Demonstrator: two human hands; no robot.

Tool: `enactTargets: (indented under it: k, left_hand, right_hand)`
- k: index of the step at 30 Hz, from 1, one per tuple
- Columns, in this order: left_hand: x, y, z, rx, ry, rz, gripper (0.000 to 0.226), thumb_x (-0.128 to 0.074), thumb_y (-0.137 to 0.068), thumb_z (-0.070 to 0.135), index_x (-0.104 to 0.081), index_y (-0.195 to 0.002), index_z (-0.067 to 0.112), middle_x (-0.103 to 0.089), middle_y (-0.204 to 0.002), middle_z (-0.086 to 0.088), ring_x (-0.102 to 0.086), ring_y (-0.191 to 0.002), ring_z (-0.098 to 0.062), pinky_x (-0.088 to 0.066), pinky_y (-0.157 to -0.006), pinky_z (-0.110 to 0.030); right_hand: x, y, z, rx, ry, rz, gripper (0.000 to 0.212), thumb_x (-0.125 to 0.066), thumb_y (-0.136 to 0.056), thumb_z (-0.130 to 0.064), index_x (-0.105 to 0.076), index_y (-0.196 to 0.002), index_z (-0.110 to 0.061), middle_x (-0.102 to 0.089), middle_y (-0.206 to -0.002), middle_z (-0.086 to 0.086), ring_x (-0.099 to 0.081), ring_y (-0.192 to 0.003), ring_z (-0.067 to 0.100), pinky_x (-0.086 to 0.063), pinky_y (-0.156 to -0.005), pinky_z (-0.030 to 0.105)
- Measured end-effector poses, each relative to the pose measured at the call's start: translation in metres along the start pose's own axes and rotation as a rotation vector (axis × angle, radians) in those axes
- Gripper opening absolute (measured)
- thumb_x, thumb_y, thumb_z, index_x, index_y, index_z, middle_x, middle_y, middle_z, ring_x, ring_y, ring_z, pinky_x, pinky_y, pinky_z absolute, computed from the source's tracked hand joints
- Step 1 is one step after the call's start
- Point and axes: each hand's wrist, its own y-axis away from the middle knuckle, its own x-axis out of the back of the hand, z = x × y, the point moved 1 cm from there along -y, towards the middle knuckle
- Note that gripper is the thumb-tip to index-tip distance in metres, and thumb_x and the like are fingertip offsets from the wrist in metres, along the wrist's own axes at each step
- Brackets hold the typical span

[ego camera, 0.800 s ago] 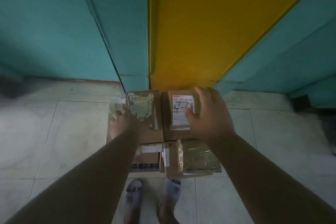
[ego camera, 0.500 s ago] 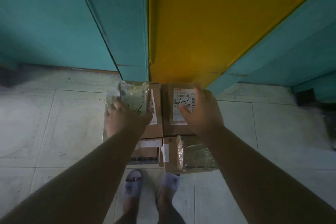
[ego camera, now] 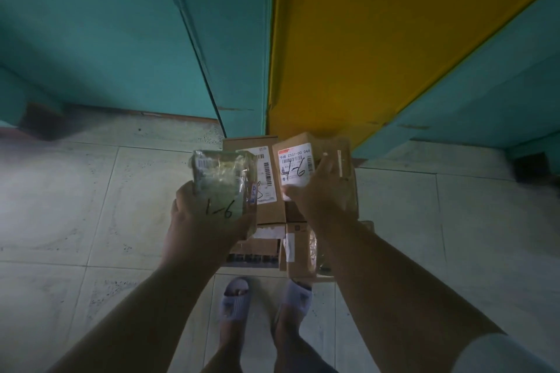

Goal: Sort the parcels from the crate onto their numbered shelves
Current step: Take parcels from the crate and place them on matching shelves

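Note:
My left hand (ego camera: 200,221) grips a clear plastic-wrapped parcel (ego camera: 222,182) marked "1-6" in black pen, held up over the pile. My right hand (ego camera: 318,194) grips a small cardboard box (ego camera: 298,160) whose white label also reads "1-6"; the box is tilted and raised above the pile. Beneath both hands lie more cardboard parcels (ego camera: 266,206) on the floor, including one wrapped in clear film (ego camera: 306,257) at the lower right. No crate wall is visible.
A teal panel (ego camera: 121,39) and a yellow panel (ego camera: 378,33) rise right behind the pile, with another teal one (ego camera: 485,94) at the right. Pale floor tiles (ego camera: 75,206) spread to both sides. My feet in sandals (ego camera: 263,300) stand just before the pile.
Both hands have lifted their parcels off the pile and toward me. The plastic-wrapped parcel now shows its "1-6" mark, and the small box is tilted.

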Motion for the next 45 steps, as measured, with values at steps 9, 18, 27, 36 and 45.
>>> enactTargets:
  k: [9, 18, 27, 36, 45]
  left_hand:
    - [0.025, 0.019, 0.007, 0.113, 0.407, -0.136, 0.080, -0.083, -0.064, 0.032, -0.042, -0.131, 0.022, -0.069, -0.112, -0.008, -0.072, -0.090, -0.023, -0.061, -0.077, -0.047]
    - [0.036, 0.118, 0.102, -0.192, 0.422, -0.320, 0.069, -0.081, -0.079, 0.015, -0.043, -0.133, 0.033, -0.069, -0.107, 0.010, -0.071, -0.089, -0.007, -0.060, -0.069, -0.028]
    - [-0.076, 0.258, 0.242, -0.516, 0.354, -0.501, 0.069, -0.080, -0.082, 0.019, -0.042, -0.136, 0.040, -0.066, -0.114, 0.009, -0.066, -0.093, -0.009, -0.057, -0.067, -0.019]
    - [-0.282, 0.452, 0.382, -0.764, 0.320, -0.673, 0.067, -0.082, -0.064, 0.038, -0.045, -0.116, 0.060, -0.071, -0.106, 0.007, -0.070, -0.092, -0.015, -0.056, -0.084, -0.041]
    - [-0.459, 0.539, 0.522, -0.938, 0.304, -0.767, 0.070, -0.082, -0.079, 0.025, -0.042, -0.134, 0.043, -0.061, -0.113, 0.012, -0.059, -0.093, 0.004, -0.049, -0.078, -0.017]
  right_hand:
    - [0.066, 0.036, 0.010, 0.144, -0.409, 0.000, 0.103, -0.088, -0.046, -0.064, -0.040, -0.133, -0.040, -0.062, -0.123, -0.003, -0.066, -0.106, 0.023, -0.062, -0.079, 0.041]
    - [0.229, 0.173, 0.074, 0.115, -0.585, 0.282, 0.073, -0.089, -0.063, -0.046, -0.056, -0.126, -0.032, -0.071, -0.113, -0.012, -0.069, -0.102, 0.010, -0.062, -0.080, 0.031]
    - [0.391, 0.306, 0.224, 0.048, -0.676, 0.662, 0.065, -0.090, -0.069, -0.027, -0.056, -0.124, -0.031, -0.071, -0.107, -0.019, -0.066, -0.092, -0.011, -0.049, -0.069, 0.003]
    - [0.555, 0.426, 0.453, -0.060, -0.670, 0.974, 0.069, -0.088, -0.074, -0.025, -0.052, -0.133, -0.026, -0.070, -0.109, -0.014, -0.067, -0.089, -0.011, -0.052, -0.068, 0.007]
    - [0.667, 0.409, 0.611, -0.065, -0.705, 1.134, 0.078, -0.085, -0.072, -0.039, -0.044, -0.139, -0.036, -0.066, -0.119, -0.019, -0.067, -0.105, 0.001, -0.059, -0.091, 0.042]
